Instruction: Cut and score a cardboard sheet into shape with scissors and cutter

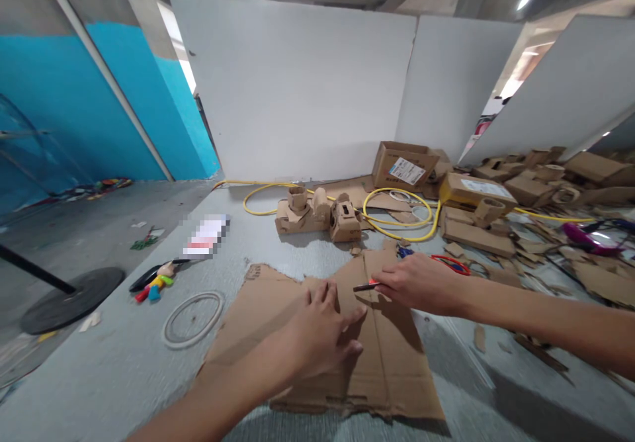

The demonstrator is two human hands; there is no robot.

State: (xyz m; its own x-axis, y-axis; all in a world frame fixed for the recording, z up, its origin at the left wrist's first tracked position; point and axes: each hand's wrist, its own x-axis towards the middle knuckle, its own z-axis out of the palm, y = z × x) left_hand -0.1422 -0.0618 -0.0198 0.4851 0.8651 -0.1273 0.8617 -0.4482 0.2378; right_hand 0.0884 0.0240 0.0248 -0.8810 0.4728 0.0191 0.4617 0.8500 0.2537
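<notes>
A flat piece of brown cardboard (397,362) with torn edges and a fold line lies on the grey surface in front of me. My left hand (322,329) rests on its middle with the fingers spread, holding nothing. Over the upper right part of the sheet, my right hand (414,283) is closed round a small dark tool (366,287) with a red part near the fingers. The tool points left, just above or touching the cardboard; which one I cannot tell.
Cardboard constructions (302,217) stand behind the sheet. A yellow hose (397,233) curls near an open box (404,164). At left are a white ring (192,319) and a colourful figurine (156,283). Cardboard scraps (540,356) lie at right.
</notes>
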